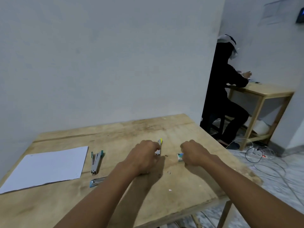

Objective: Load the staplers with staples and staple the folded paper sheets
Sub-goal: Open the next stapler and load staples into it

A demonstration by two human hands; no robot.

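A stapler with a yellow end [159, 147] lies on the wooden table [115, 129]; my left hand [144, 155] rests over its near end with fingers curled on it. My right hand [194, 153] is closed on a small staple box [180, 157], white with a teal top. To the left lies a teal-tipped stapler [96, 162], swung open. A third, blue-ended stapler [97, 181] sits nearer me. White paper sheets [47, 167] lie at the far left of the table.
A bare wall stands right behind the table. The table's right edge drops to a floor with cables and a power strip [256, 152]. A person in dark clothes [223, 89] sits at another wooden table [263, 92] at the back right.
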